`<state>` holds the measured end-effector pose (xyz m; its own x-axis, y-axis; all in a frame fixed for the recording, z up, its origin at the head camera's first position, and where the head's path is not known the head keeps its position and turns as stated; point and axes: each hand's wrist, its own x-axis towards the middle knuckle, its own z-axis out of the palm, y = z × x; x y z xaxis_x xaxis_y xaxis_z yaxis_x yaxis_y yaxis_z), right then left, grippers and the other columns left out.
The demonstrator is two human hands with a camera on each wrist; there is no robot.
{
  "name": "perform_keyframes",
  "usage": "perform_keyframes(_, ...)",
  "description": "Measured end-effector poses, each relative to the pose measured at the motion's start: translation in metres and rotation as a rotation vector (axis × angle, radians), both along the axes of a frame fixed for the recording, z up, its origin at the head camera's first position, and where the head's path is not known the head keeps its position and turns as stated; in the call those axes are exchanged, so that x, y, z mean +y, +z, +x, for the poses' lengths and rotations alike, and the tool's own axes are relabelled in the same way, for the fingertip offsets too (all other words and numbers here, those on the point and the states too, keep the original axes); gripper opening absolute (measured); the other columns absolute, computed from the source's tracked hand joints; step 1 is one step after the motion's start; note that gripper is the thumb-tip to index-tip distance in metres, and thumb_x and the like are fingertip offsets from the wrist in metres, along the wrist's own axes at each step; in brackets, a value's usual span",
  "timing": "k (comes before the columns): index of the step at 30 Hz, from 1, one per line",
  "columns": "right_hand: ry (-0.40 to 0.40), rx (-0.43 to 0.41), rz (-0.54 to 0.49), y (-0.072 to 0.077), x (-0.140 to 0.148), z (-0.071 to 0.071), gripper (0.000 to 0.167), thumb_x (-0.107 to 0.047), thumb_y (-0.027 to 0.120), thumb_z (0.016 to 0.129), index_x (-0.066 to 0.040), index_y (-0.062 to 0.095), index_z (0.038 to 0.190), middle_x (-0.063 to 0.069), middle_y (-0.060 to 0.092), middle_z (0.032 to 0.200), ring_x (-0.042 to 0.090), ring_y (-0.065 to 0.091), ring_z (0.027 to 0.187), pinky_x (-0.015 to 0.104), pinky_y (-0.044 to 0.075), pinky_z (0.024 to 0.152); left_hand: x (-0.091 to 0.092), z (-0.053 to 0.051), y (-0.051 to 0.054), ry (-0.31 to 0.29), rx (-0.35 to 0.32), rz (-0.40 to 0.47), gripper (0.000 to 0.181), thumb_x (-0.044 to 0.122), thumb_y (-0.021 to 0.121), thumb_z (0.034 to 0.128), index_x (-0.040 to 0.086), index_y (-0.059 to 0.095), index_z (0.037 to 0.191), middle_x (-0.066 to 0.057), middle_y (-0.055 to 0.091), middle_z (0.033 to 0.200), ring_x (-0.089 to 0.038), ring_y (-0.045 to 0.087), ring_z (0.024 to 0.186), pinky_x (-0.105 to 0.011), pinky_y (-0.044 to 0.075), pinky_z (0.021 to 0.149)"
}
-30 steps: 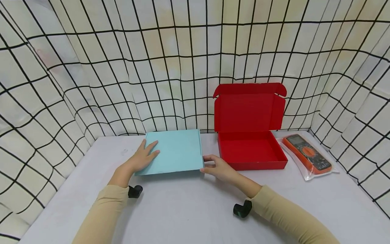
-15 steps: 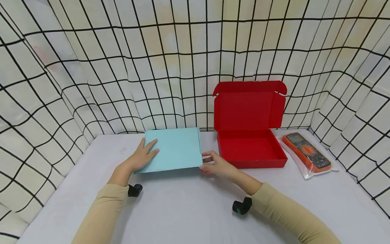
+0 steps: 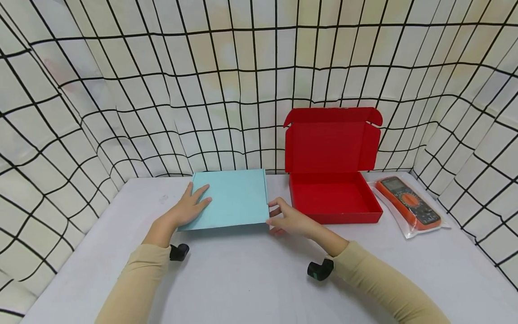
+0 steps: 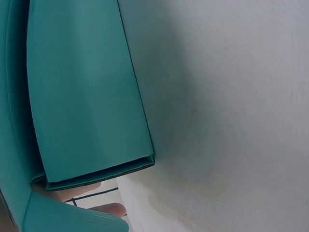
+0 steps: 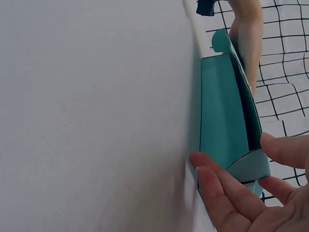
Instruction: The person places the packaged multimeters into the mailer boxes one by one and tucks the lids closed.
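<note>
A light blue cardboard box (image 3: 232,198) lies flat on the table in the head view, lid down but with a gap along its front. My left hand (image 3: 188,209) rests with spread fingers on the lid's left side; some fingertips show beside a protruding side flap (image 4: 72,217) in the left wrist view. At the front right corner, my right hand (image 3: 289,220) holds the box. In the right wrist view its thumb touches the lid's edge, a corner flap (image 5: 251,165) sits between thumb and a finger, and other fingers (image 5: 217,191) touch the front wall (image 5: 222,106).
A red box (image 3: 336,198) stands with its lid raised, just right of my right hand. Farther right lies an orange and black multimeter (image 3: 408,202) in a clear plastic bag. Black-gridded white cloth (image 3: 259,90) encloses the white table (image 3: 243,279) at back and sides.
Both hands stay at the light blue box, which barely moves. My right hand's lower fingers have shifted slightly at the front right corner. The head view has tilted a little.
</note>
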<state>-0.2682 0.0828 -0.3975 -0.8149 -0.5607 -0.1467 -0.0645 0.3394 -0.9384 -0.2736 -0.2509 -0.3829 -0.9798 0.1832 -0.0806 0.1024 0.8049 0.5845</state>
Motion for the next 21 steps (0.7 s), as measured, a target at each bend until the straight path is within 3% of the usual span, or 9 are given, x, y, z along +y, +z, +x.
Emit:
perform_keyframes(9, -0.001, 0.025, 0.04, 0.0021, 0.0005, -0.0001, 0.049, -0.009, 0.066, 0.101, -0.004, 0.038, 0.14, 0.021, 0.056, 0.129, 0.028, 0.074, 0.09, 0.039, 0.059, 0.084, 0.0015, 0.0, 0.0027, -0.007, -0.006, -0.006, 0.065, 0.04, 0.038, 0.111, 0.003, 0.02, 0.162, -0.039, -0.014, 0.16, -0.063, -0.003, 0.145, -0.079, 0.009, 0.109)
perform_keyframes(21, 0.019, 0.102, 0.151, -0.0003, -0.0006, -0.0088, 0.062, -0.013, 0.072, 0.097, -0.009, 0.034, 0.147, 0.014, 0.062, 0.121, 0.021, 0.073, 0.085, 0.039, 0.057, 0.084, 0.0005, 0.0042, 0.0069, -0.017, -0.005, 0.013, 0.066, 0.039, 0.041, 0.1103, 0.001, 0.023, 0.161, -0.039, -0.013, 0.161, -0.064, -0.003, 0.145, -0.079, 0.01, 0.109)
